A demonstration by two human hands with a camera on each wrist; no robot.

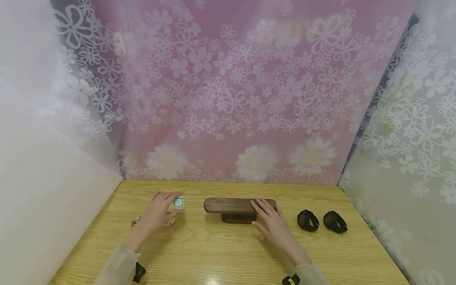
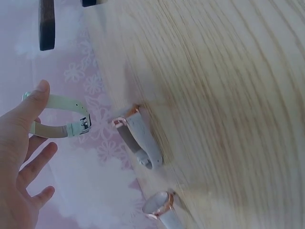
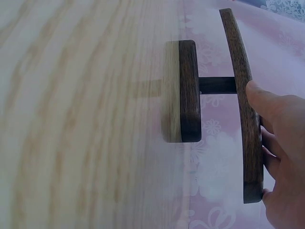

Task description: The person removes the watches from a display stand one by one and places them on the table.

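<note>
Between thumb and fingers, my left hand [image 1: 154,213] pinches a wristwatch [image 1: 178,202] with a squarish pale face, raised above the table's left part. Its light green strap [image 2: 66,103] is buckled into a loop in the left wrist view. My right hand [image 1: 276,227] grips the right part of a dark wooden T-shaped stand's top bar [image 1: 228,205], thumb on the near side and fingers over it. The stand's base [image 3: 190,90] rests on the table. Two white-strapped watches with rose-gold cases, one nearer [image 2: 145,138] and one lower [image 2: 160,206], lie under my left hand.
Two black strapped objects, left [image 1: 308,221] and right [image 1: 335,221], sit on the wooden table [image 1: 213,253] to the right of the stand. A floral pink curtain [image 1: 228,99] hangs behind the table, with pale sheets at both sides.
</note>
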